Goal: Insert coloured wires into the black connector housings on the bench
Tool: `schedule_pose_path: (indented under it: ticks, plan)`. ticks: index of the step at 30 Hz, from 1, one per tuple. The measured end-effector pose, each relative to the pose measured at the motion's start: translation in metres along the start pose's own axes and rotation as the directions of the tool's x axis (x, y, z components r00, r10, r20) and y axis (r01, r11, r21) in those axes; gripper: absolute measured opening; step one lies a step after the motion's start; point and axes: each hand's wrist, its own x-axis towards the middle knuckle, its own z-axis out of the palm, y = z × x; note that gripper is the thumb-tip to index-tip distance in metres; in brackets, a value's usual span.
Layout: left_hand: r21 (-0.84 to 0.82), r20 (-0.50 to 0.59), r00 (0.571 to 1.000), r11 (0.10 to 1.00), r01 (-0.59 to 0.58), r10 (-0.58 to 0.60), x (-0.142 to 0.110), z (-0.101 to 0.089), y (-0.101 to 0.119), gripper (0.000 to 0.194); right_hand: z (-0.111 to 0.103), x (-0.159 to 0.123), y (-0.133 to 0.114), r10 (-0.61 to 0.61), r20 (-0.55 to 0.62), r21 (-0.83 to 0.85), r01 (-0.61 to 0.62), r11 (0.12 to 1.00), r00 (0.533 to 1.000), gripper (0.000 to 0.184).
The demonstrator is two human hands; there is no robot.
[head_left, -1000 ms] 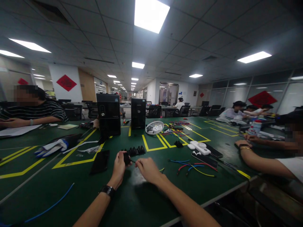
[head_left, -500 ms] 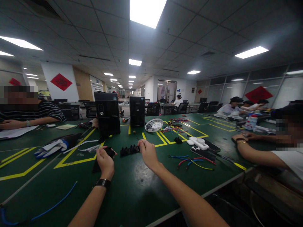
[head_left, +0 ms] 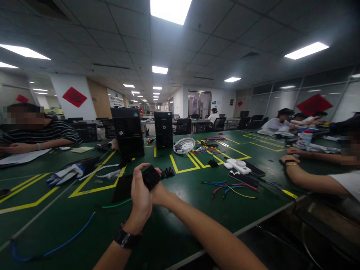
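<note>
My left hand (head_left: 142,195) is closed around a small black block (head_left: 152,177), its thumb and fingers along the near side. Pressed against the far right side of the block is my right hand (head_left: 161,193); most of its fingers are hidden, with one fingertip showing at the block's edge. A green wire (head_left: 116,205) runs leftward from beneath my left hand. Just beyond my hands, a black strip of notched pieces (head_left: 168,171) lies on the table. Left of them is a flat black piece (head_left: 121,188), partly covered by my left hand.
Two black computer towers (head_left: 163,129) stand ahead, beside a white basket (head_left: 184,145). Coloured wires (head_left: 233,190), white devices (head_left: 237,166) and phones lie to the right. Gloves (head_left: 66,175) and a blue wire (head_left: 71,242) are leftward. People sit at both sides of the green table (head_left: 180,232).
My right hand has left the black strip and come down and left to meet my left hand. My left hand has moved right with the black block. The green wire now shows.
</note>
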Motion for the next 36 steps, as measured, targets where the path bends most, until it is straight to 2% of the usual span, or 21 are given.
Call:
schedule_pose_path:
  ticks: [2, 4, 5, 7, 10, 12, 15, 16, 17, 18, 19, 21, 22, 25, 27, 29, 32, 34, 36]
  plan:
    - [-0.082, -0.019, 0.989, 0.986, 0.145, -0.147, -0.002, -0.007, -0.011, 0.037, -0.027, -0.022, 0.017, 0.064, -0.083, 0.03, -0.062, 0.998, 0.994, 0.031]
    - [-0.125, 0.026, 0.968, 0.96, 0.252, -0.25, -0.004, -0.01, -0.029, 0.041, -0.052, -0.044, 0.042, 0.189, -0.158, 0.093, -0.176, 0.98, 0.969, 0.044]
    - [-0.148, 0.055, 0.954, 0.943, 0.3, -0.295, -0.004, -0.009, -0.041, 0.043, -0.062, -0.053, 0.054, 0.237, -0.158, 0.126, -0.219, 0.968, 0.959, 0.051]
    - [-0.177, 0.083, 0.917, 0.9, 0.399, -0.39, -0.005, -0.001, -0.066, 0.047, -0.077, -0.066, 0.072, 0.239, -0.069, 0.159, -0.226, 0.961, 0.969, 0.062]
    - [-0.187, 0.194, 0.823, 0.804, 0.565, -0.533, -0.014, 0.017, -0.096, 0.047, -0.088, -0.079, 0.077, 0.081, 0.127, 0.069, -0.091, 0.994, 0.989, 0.066]
    - [-0.169, 0.281, 0.779, 0.77, 0.615, -0.561, -0.022, 0.024, -0.103, 0.045, -0.092, -0.084, 0.077, 0.041, 0.208, 0.0, -0.041, 0.999, 0.977, 0.06]
    - [-0.015, 0.337, 0.738, 0.78, 0.625, -0.585, -0.026, 0.017, -0.097, 0.048, -0.104, -0.084, 0.095, 0.099, 0.24, -0.089, -0.08, 0.993, 0.966, 0.052]
    - [0.079, 0.337, 0.737, 0.798, 0.598, -0.586, -0.025, 0.009, -0.091, 0.049, -0.109, -0.083, 0.107, 0.14, 0.23, -0.126, -0.114, 0.986, 0.963, 0.051]
    - [0.18, 0.331, 0.763, 0.831, 0.527, -0.556, -0.022, -0.001, -0.083, 0.05, -0.114, -0.082, 0.121, 0.187, 0.222, -0.169, -0.151, 0.974, 0.957, 0.051]
    - [0.28, 0.35, 0.804, 0.873, 0.4, -0.48, -0.019, -0.013, -0.076, 0.049, -0.119, -0.08, 0.135, 0.238, 0.222, -0.22, -0.189, 0.957, 0.946, 0.052]
    - [0.371, 0.391, 0.826, 0.891, 0.263, -0.407, -0.017, -0.027, -0.067, 0.044, -0.123, -0.077, 0.149, 0.29, 0.229, -0.272, -0.224, 0.936, 0.929, 0.052]
    - [0.523, 0.46, 0.838, 0.852, 0.012, -0.294, -0.013, -0.058, -0.051, 0.032, -0.125, -0.069, 0.175, 0.371, 0.247, -0.358, -0.272, 0.893, 0.895, 0.05]
    - [0.574, 0.488, 0.831, 0.815, -0.076, -0.266, -0.013, -0.073, -0.043, 0.028, -0.123, -0.063, 0.185, 0.396, 0.253, -0.383, -0.284, 0.879, 0.883, 0.049]
    - [0.682, 0.504, 0.817, 0.709, -0.179, -0.279, -0.017, -0.113, -0.026, 0.024, -0.105, -0.041, 0.204, 0.413, 0.26, -0.392, -0.295, 0.871, 0.873, 0.045]
    - [0.716, 0.517, 0.806, 0.661, -0.222, -0.289, -0.021, -0.13, -0.021, 0.023, -0.087, -0.027, 0.206, 0.401, 0.273, -0.384, -0.283, 0.879, 0.874, 0.043]
    - [0.727, 0.548, 0.788, 0.627, -0.28, -0.282, -0.023, -0.139, -0.021, 0.024, -0.071, -0.017, 0.201, 0.381, 0.289, -0.376, -0.262, 0.889, 0.878, 0.043]
    - [0.714, 0.617, 0.738, 0.59, -0.377, -0.276, -0.026, -0.138, -0.029, 0.027, -0.06, -0.011, 0.193, 0.367, 0.278, -0.387, -0.246, 0.889, 0.887, 0.055]
    - [0.683, 0.678, 0.681, 0.581, -0.443, -0.277, -0.028, -0.131, -0.036, 0.029, -0.069, -0.016, 0.194, 0.403, 0.219, -0.431, -0.283, 0.857, 0.889, 0.059]
    - [0.637, 0.737, 0.617, 0.588, -0.498, -0.277, -0.032, -0.122, -0.042, 0.031, -0.089, -0.028, 0.201, 0.486, 0.106, -0.503, -0.375, 0.779, 0.867, 0.053]
